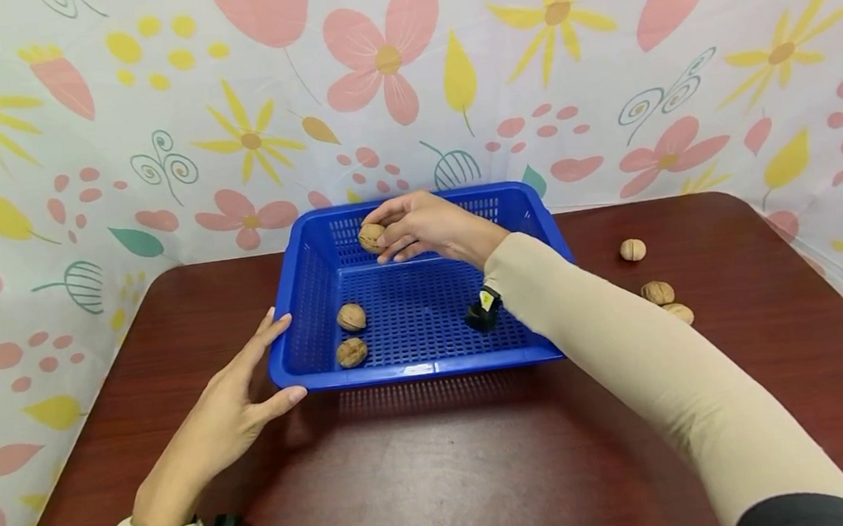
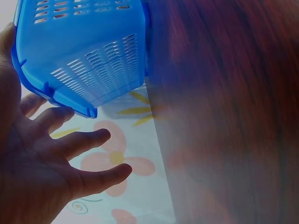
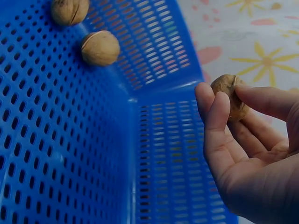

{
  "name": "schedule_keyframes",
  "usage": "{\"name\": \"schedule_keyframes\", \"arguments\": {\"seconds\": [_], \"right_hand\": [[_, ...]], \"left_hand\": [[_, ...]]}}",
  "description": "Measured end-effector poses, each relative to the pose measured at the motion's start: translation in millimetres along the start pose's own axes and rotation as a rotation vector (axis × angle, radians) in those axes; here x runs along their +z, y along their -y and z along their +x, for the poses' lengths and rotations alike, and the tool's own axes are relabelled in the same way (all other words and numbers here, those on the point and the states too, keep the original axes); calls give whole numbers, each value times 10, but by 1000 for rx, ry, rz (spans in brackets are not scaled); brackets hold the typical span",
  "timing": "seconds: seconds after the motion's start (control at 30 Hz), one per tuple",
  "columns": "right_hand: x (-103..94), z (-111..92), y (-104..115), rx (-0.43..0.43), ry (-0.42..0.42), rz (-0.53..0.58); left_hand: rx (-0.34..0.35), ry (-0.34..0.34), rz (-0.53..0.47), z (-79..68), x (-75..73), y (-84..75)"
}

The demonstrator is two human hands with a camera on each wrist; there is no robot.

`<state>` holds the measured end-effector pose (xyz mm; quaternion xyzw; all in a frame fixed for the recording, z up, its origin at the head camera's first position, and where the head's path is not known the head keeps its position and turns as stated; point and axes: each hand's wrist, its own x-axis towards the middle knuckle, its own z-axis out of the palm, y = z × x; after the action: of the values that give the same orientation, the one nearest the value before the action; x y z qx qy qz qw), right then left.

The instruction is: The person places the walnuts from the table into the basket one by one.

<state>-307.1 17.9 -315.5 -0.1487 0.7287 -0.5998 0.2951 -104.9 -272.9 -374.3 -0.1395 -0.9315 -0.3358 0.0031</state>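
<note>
Over the back left part of a blue plastic basket (image 1: 431, 370), my right hand (image 1: 427, 226) pinches a walnut (image 1: 371, 238) between thumb and fingertips. The right wrist view shows this walnut (image 3: 228, 95) held above the basket's slotted wall (image 3: 173, 158). Two more walnuts lie on the basket floor at the left, one a rear walnut (image 1: 352, 317), the other a front walnut (image 1: 352, 352). My left hand (image 1: 217, 419) touches the basket's left corner with thumb and finger; its other fingers (image 2: 88, 142) spread out straight beside the wall in the left wrist view.
On the brown table (image 1: 440, 470), right of the basket, lie a single walnut (image 1: 633, 249) and a pair, a rear walnut (image 1: 657, 292) and a front walnut (image 1: 679, 313) partly hidden by the right sleeve (image 1: 624, 337). A floral cloth (image 1: 397, 156) hangs behind the table.
</note>
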Motion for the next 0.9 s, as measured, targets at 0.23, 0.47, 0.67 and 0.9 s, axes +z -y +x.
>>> {"name": "schedule_keyframes", "arguments": {"seconds": [0.23,0.47,0.67,0.9], "right_hand": [[124,243,-88,26,34,-44],[246,425,-227,89,39,-75],[333,514,-304,106,53,-127],[355,607,-357,105,54,-171]], "left_hand": [[-3,-5,-1,1,1,8],[-6,-6,-6,12,15,15],[-6,-12,1,22,41,26],[-10,-14,10,11,42,23]]}}
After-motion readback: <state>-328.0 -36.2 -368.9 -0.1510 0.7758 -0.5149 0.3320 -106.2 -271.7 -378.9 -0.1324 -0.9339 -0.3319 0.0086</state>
